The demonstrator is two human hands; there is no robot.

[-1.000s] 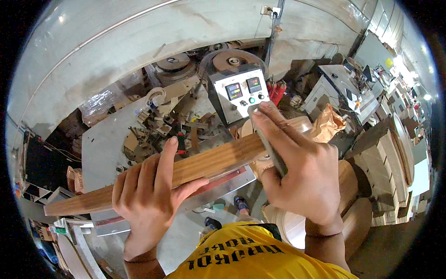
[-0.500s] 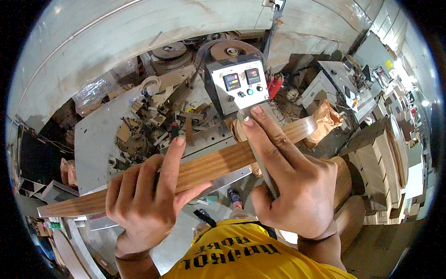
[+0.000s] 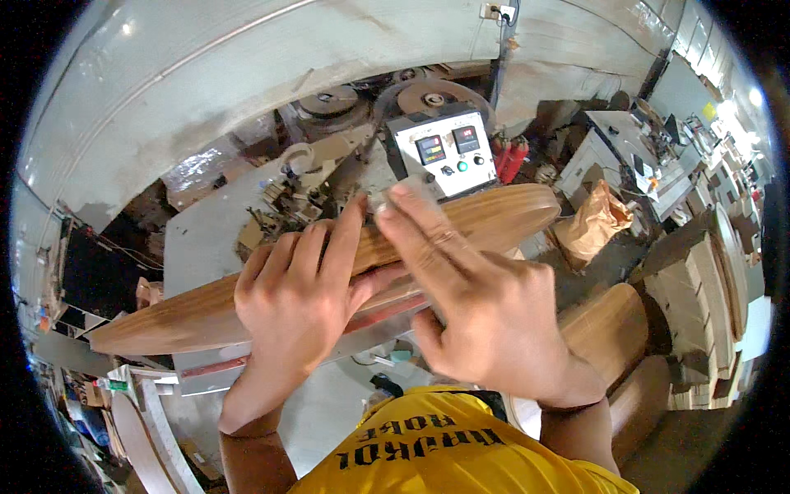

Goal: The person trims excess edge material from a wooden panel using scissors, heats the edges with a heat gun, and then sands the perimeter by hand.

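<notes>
The long wooden board has swung flatter and nearer since a moment ago, its rounded end now in view; the left hand has slid toward the right hand, fingers of both pressed flat on it; its long axis runs lower left to upper right, before the grey control box; a brown paper bag sits right, contents hidden.

Brown wood-grain board, yellow shirt, red cylinders

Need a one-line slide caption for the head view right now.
Left hand and right hand grip a long wooden board above a grey machine table, control panel behind.
</notes>
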